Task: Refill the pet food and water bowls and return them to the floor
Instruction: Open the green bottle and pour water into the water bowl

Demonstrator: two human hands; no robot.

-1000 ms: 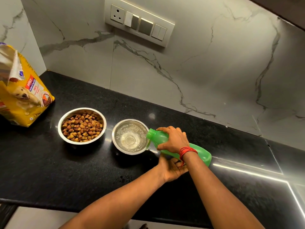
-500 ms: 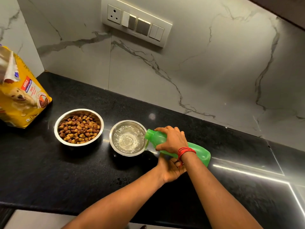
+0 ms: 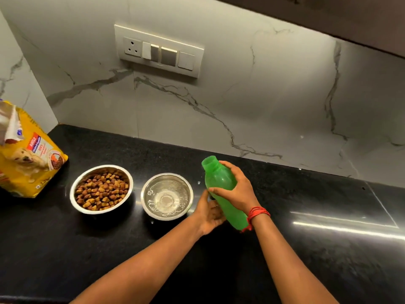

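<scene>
step: looks to me like the water pour is about wrapped up. The green bottle [image 3: 221, 183] is uncapped, with its mouth tipped up toward 11 o'clock and clear of the bowl.
right hand [image 3: 235, 191]: wrapped round the bottle's middle, solid grip.
left hand [image 3: 208, 212]: tucked low against the bottle. Honestly can't tell if it's holding a cap or nothing.
water bowl [image 3: 166, 217]: on the black counter [image 3: 306, 249] with water in it, bottle just off its 3 o'clock.
food bowl [image 3: 73, 189]: at the water bowl's 9 o'clock, near but not touching, with a good load of kibble [image 3: 102, 191].
next move: I'd guess cap and park the bottle, then carry the bowls down level and slow so the water doesn't slosh.
count: two steel bowls, one bottle, one yellow dog food bag [image 3: 24, 163] far out at 9 o'clock, two hands.
</scene>
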